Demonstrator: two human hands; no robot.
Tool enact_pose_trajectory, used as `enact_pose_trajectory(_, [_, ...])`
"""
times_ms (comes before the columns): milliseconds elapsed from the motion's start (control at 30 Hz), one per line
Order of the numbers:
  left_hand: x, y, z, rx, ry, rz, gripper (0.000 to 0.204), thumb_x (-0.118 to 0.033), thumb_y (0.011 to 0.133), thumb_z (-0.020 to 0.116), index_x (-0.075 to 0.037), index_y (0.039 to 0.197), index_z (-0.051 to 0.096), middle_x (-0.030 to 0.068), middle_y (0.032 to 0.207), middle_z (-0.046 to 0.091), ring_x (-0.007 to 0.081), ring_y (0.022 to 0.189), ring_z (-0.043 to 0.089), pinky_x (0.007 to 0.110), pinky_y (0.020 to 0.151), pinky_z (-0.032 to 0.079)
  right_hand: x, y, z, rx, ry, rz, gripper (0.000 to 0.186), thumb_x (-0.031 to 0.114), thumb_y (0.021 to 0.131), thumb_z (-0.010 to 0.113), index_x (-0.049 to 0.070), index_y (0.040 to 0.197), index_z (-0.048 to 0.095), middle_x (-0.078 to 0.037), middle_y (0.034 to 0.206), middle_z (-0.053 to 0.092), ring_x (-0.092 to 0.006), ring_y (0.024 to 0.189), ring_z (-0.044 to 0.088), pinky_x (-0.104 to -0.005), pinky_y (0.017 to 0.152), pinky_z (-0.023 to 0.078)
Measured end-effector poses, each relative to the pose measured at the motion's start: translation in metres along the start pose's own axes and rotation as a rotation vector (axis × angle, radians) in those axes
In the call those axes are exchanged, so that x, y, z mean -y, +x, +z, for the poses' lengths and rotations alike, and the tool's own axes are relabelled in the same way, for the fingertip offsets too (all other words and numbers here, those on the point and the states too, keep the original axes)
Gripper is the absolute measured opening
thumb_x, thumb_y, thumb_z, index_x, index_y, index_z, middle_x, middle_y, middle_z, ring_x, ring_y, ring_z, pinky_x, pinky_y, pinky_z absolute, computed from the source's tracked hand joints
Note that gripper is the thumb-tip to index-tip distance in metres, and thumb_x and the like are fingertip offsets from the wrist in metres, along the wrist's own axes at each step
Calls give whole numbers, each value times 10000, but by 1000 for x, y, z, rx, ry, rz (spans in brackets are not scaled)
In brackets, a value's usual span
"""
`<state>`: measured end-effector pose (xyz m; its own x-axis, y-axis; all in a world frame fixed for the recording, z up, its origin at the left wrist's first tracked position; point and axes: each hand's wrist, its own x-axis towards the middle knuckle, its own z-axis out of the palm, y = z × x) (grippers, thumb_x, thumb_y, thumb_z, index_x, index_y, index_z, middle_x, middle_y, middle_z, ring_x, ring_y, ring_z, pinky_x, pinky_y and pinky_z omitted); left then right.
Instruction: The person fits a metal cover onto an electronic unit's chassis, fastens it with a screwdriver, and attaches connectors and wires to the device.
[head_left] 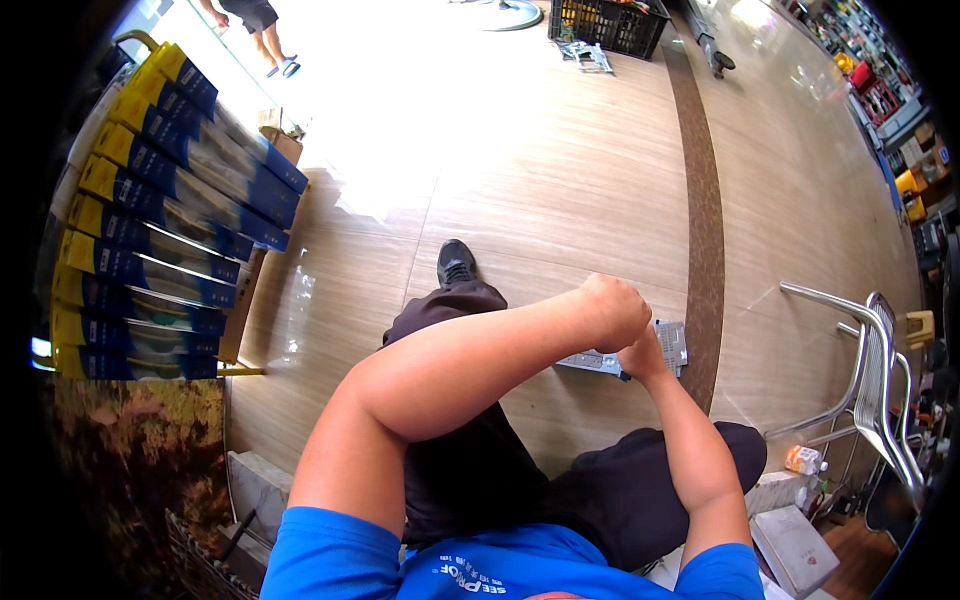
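My left arm reaches across my body to the right, and my left hand (615, 313) is closed in a fist, its fingertips turned out of sight. Just below and against it is my right hand (643, 356), bent inward, with its fingers mostly covered by the left. Behind both hands shows a flat grey metal-looking part (672, 342) with slots and small holes, its other end sticking out left of the wrists. Whether it rests on the floor or is held cannot be made out. Anything small between the fingers is hidden.
A rack of blue and yellow packages (150, 220) stands at left. To the right are a metal chair (878, 380), a bottle (803, 460) and a pale box (795, 550). Far off, metal pieces (585, 56) lie by a black crate (612, 28); a person (268, 38) stands at upper left.
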<state>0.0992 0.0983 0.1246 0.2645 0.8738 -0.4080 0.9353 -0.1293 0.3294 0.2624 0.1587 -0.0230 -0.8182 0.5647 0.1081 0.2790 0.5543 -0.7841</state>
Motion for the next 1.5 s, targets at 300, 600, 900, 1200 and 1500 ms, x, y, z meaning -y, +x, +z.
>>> enact_pose_trajectory(300, [0, -2, -2, -12, -3, 14, 281, -239, 863, 678, -30, 1051, 678, 182, 1064, 704, 314, 1001, 693, 426, 823, 560, -10, -1, 5, 10, 43, 6, 184, 7, 805, 614, 47, 977, 666, -229, 904, 679, -417, 939, 646, -451, 706, 527])
enact_pose_trajectory(600, [0, -1, 0, -23, 12, 28, 259, -185, 842, 663, -33, 1051, 677, 185, 1053, 704, 314, 991, 696, 423, 810, 563, -21, -3, 4, 125, 10, 68, 248, 27, 830, 685, 20, 1077, 663, -155, 1069, 712, -265, 1028, 673, -379, 840, 517])
enact_pose_trajectory(900, [-1, 1, -1, 1, 9, 9, 275, -182, 841, 662, -37, 1075, 671, 187, 1077, 697, 306, 1017, 688, 418, 833, 556, -21, -2, 0, 153, -34, 94, 279, 52, 838, 690, 23, 1113, 652, -163, 1117, 699, -285, 1081, 655, -389, 877, 508])
enact_pose_trajectory(1200, [-1, -3, -2, -14, 10, 12, 276, -154, 825, 663, -37, 1074, 673, 185, 1076, 699, 307, 1007, 694, 417, 821, 560, -12, 1, 6, 17, 36, -30, 168, 1, 785, 617, 44, 938, 668, -214, 868, 684, -406, 892, 658, -454, 692, 525])
enact_pose_trajectory(1500, [-3, -4, -4, -1, 2, 3, 270, -136, 820, 656, -38, 1072, 674, 183, 1075, 702, 304, 1003, 696, 415, 820, 559, -18, -2, 7, 19, 44, 18, 190, 0, 763, 631, 35, 946, 667, -225, 883, 684, -410, 905, 657, -455, 699, 530])
